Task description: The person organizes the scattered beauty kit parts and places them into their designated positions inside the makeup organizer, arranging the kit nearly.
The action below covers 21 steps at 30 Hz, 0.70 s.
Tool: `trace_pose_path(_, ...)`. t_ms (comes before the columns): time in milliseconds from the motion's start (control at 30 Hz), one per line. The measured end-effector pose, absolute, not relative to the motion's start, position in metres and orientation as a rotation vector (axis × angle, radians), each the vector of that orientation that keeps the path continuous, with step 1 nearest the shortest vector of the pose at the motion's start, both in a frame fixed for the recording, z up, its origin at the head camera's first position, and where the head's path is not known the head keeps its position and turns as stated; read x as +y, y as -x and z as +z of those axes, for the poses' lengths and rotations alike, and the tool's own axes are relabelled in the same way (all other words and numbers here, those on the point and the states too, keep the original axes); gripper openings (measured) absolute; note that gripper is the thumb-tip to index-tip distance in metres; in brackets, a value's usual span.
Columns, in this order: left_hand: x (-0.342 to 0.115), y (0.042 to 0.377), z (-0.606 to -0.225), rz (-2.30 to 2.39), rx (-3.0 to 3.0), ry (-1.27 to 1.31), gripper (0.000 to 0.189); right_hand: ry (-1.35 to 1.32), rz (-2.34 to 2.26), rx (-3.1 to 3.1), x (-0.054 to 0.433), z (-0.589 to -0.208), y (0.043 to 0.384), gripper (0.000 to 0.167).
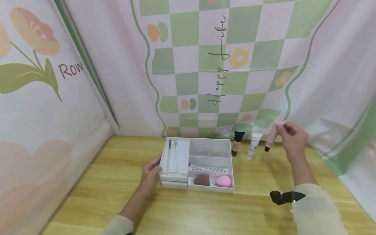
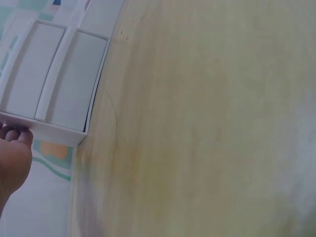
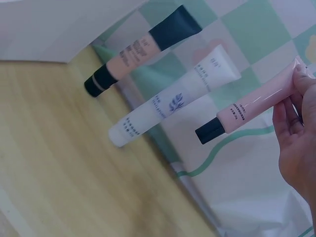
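My right hand (image 1: 293,138) pinches a pink squeeze tube (image 3: 261,101) by its flat end. The tube tilts with its black cap downward, and the cap looks raised off the table. Beside it, a white tube (image 1: 254,146) and a beige tube with a black top (image 1: 237,143) stand on their caps. At the left side of a white desktop organizer (image 1: 210,141), my left hand (image 1: 149,171) grips the side wall, with curled fingertips (image 2: 24,136) against it. Two slim brushes (image 1: 172,155) lie on the organizer's left section. A brown makeup sponge (image 1: 202,179) and a pink one (image 1: 223,180) sit in front compartments.
Another thin stick-like tool (image 1: 201,167) lies in the organizer's middle compartment. Small drawers (image 1: 174,181) show at its front left. The wooden table (image 1: 182,212) meets a checkered cloth (image 1: 214,78) at the back. A black wrist device (image 1: 286,197) sits at the right sleeve.
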<state>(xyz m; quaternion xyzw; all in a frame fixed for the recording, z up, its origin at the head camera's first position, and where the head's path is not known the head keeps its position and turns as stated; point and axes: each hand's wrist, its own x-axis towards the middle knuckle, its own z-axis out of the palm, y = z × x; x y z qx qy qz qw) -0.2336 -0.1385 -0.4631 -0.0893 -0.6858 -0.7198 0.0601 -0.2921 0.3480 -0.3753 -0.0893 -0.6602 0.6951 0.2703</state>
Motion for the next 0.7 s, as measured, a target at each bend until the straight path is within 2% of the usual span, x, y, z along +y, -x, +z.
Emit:
trace_pose_path(433, -0.139, 0.233, -0.463, -2.183, -2.075, 0.265, 0.063, 0.068, 1.940, -1.611, 0.324, -0.335, 0.286, 0.019)
trace_pose_path(700, -0.139, 0.233, -0.463, -2.184, -2.062, 0.295, 0.062, -0.127, 1.882, -1.581, 0.297, -0.322, 0.286, 0.027)
